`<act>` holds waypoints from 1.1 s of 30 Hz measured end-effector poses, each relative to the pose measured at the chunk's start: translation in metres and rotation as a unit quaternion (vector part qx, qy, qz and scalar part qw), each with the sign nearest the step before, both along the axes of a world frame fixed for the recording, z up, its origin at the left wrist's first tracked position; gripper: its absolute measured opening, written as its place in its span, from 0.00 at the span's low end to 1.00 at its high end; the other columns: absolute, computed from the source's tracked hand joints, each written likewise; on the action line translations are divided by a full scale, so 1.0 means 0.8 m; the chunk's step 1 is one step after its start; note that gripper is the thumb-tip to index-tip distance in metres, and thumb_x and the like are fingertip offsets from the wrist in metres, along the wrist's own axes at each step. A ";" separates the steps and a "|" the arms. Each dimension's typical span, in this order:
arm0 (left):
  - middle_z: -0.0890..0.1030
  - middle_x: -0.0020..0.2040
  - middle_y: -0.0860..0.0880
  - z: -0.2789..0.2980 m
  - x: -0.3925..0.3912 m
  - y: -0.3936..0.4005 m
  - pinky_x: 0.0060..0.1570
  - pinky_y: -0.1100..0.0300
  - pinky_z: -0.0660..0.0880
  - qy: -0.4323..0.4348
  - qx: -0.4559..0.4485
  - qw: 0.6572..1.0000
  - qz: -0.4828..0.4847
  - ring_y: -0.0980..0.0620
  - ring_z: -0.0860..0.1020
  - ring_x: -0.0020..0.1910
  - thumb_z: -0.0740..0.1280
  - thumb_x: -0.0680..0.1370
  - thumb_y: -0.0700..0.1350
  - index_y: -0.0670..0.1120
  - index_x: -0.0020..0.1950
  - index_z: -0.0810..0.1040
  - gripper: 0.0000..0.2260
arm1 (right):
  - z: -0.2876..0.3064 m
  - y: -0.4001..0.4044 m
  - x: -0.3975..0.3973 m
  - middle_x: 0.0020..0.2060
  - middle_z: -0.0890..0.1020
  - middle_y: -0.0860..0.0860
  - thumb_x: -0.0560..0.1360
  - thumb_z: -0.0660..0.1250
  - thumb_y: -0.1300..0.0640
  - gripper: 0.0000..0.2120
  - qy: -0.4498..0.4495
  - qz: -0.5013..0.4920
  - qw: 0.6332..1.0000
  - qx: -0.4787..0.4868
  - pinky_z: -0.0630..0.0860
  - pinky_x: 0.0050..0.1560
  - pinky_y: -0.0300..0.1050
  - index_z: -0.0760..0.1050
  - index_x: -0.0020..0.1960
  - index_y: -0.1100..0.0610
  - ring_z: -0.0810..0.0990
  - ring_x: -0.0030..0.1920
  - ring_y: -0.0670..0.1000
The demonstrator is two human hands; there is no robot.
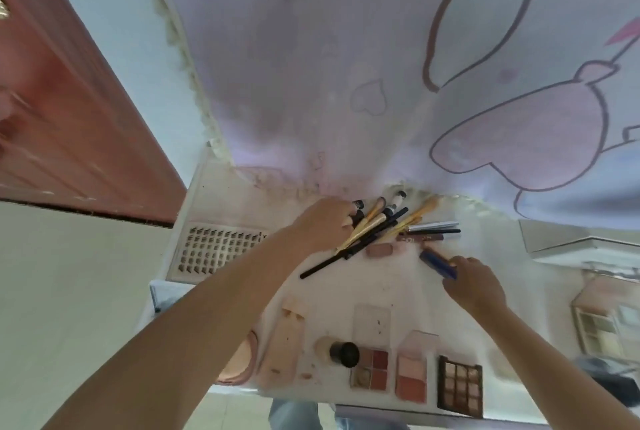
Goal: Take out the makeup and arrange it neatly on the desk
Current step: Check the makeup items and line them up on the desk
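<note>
Makeup covers the white desk [398, 277] in two zones: a tidy row along the near edge and a loose heap of brushes and pencils [384, 221] at the back, by the hem of a printed cloth [346, 66]. The left hand [322, 225] reaches into that heap with its fingers curled round several gold and black handles, probably to gather them so they can be laid parallel. The right hand [474, 284] pinches one end of a blue tube [438, 263] between thumb and fingertips, holding it low over the desk just beside three pencils [433, 231] that already lie side by side; the tube looks meant to join them. In the near row a dark palette [460, 386], two blush palettes [391, 372], a black-capped bottle [343, 354], a long pale case [282, 350] and a pink compact [242, 360] lie close together. A lash tray [218, 249] lies apart at the left. The sorting seems well along, with the heap as the main work left.
</note>
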State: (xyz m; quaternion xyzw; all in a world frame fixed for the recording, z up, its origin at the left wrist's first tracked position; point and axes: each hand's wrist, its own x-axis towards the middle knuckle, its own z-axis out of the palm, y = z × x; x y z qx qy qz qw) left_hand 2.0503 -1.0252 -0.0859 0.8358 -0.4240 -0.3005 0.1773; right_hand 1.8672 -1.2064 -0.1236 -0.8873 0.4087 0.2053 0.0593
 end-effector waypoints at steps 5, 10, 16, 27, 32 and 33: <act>0.69 0.43 0.48 0.021 -0.038 -0.049 0.45 0.57 0.68 -0.002 0.028 0.995 -0.095 0.46 0.73 0.50 0.59 0.79 0.46 0.37 0.60 0.73 0.15 | -0.024 -0.008 -0.023 0.56 0.75 0.56 0.75 0.62 0.56 0.18 -0.021 -0.015 1.000 0.002 0.75 0.45 0.43 0.69 0.63 0.59 0.78 0.51 0.55; 0.73 0.46 0.45 0.030 -0.071 -0.086 0.44 0.56 0.66 -0.012 0.097 0.985 -0.143 0.48 0.69 0.44 0.55 0.81 0.47 0.41 0.49 0.71 0.10 | -0.030 -0.016 -0.024 0.58 0.74 0.57 0.77 0.58 0.55 0.13 -0.009 0.013 0.998 0.061 0.75 0.42 0.41 0.75 0.57 0.59 0.80 0.47 0.53; 0.71 0.64 0.46 0.050 -0.126 -0.141 0.59 0.57 0.67 -0.071 0.114 0.972 -0.195 0.47 0.70 0.62 0.63 0.77 0.48 0.43 0.68 0.65 0.21 | 0.055 -0.063 -0.058 0.50 0.79 0.56 0.77 0.59 0.54 0.12 -0.096 0.147 0.972 0.159 0.68 0.41 0.41 0.74 0.54 0.60 0.77 0.51 0.54; 0.69 0.39 0.53 0.068 -0.206 -0.248 0.40 0.62 0.62 -0.136 0.073 0.961 -0.229 0.54 0.69 0.42 0.59 0.79 0.48 0.45 0.46 0.71 0.08 | 0.156 -0.210 -0.194 0.30 0.75 0.45 0.74 0.64 0.56 0.06 -0.253 0.057 0.941 0.219 0.68 0.32 0.28 0.71 0.39 0.48 0.74 0.31 0.42; 0.68 0.37 0.55 0.068 -0.224 -0.269 0.38 0.63 0.60 -0.116 0.038 0.973 -0.197 0.54 0.68 0.41 0.60 0.79 0.50 0.46 0.45 0.71 0.09 | 0.152 -0.248 -0.213 0.31 0.74 0.46 0.73 0.66 0.58 0.03 -0.267 0.040 0.925 0.266 0.69 0.34 0.31 0.73 0.43 0.51 0.73 0.33 0.44; 0.68 0.36 0.55 0.069 -0.233 -0.276 0.35 0.65 0.59 -0.110 0.026 0.974 -0.198 0.55 0.68 0.39 0.60 0.79 0.50 0.46 0.45 0.71 0.08 | 0.148 -0.248 -0.212 0.30 0.74 0.45 0.73 0.66 0.59 0.04 -0.275 0.044 0.919 0.278 0.69 0.34 0.29 0.73 0.42 0.50 0.73 0.32 0.43</act>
